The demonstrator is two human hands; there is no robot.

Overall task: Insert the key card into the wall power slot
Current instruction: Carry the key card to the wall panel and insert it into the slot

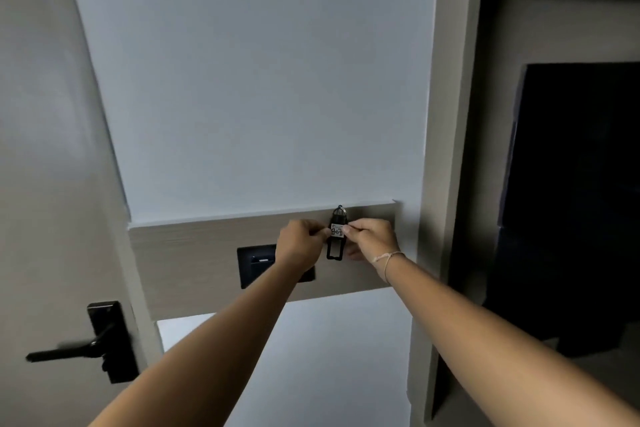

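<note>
A black key card tag (335, 246) with a white label and a metal ring at its top stands upright in front of the wood-grain wall panel (194, 253). My left hand (300, 246) pinches its left edge and my right hand (370, 239) pinches its right edge at the label. The black wall power slot plate (258, 263) sits on the panel to the lower left of the tag, partly hidden behind my left wrist. The tag is apart from the slot, up and to its right.
A door with a black lever handle and lock plate (104, 340) stands at the lower left. A dark doorway (571, 184) opens at the right beyond the wall corner. Plain white wall lies above and below the panel.
</note>
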